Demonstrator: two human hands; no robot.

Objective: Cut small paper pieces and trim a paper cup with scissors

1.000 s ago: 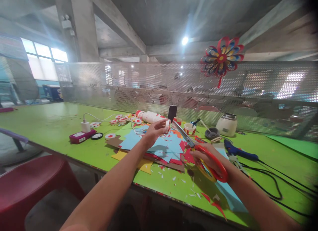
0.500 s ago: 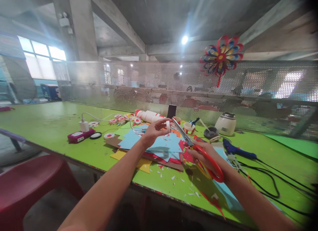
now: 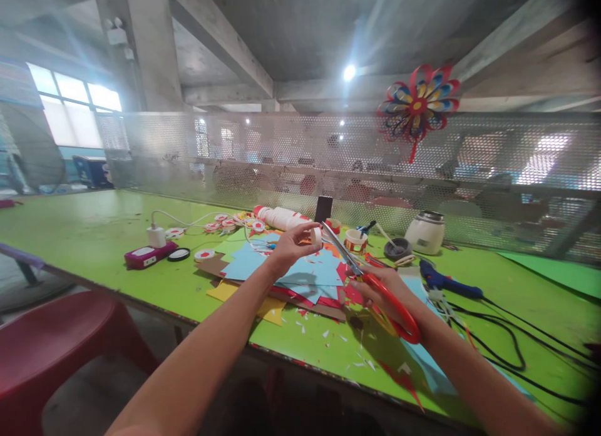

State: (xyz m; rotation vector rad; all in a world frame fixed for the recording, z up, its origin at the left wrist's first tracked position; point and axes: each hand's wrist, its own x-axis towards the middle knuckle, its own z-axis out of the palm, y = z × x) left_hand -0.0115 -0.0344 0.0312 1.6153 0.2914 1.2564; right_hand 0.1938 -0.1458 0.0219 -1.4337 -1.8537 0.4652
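My left hand (image 3: pixel 288 247) is raised over a heap of blue, red and yellow paper sheets (image 3: pixel 300 274) and pinches a small white paper ring (image 3: pixel 317 236) between thumb and fingers. My right hand (image 3: pixel 392 295) grips red-handled scissors (image 3: pixel 375 284), whose blades point up and left, their tip close to the ring. Paper scraps (image 3: pixel 347 348) lie scattered on the green table (image 3: pixel 94 229) in front of the heap.
A blue glue gun (image 3: pixel 446 284) with black cables lies to the right. Behind the heap stand a white jar (image 3: pixel 425 233), small cups, a paper roll (image 3: pixel 282 217) and white-and-red discs. A charger and pink power bank (image 3: pixel 150 253) sit left. A red stool (image 3: pixel 61 348) stands near the table edge.
The view has drifted slightly; both hands stay almost in place. The scissor tip has come a little closer to the white ring.
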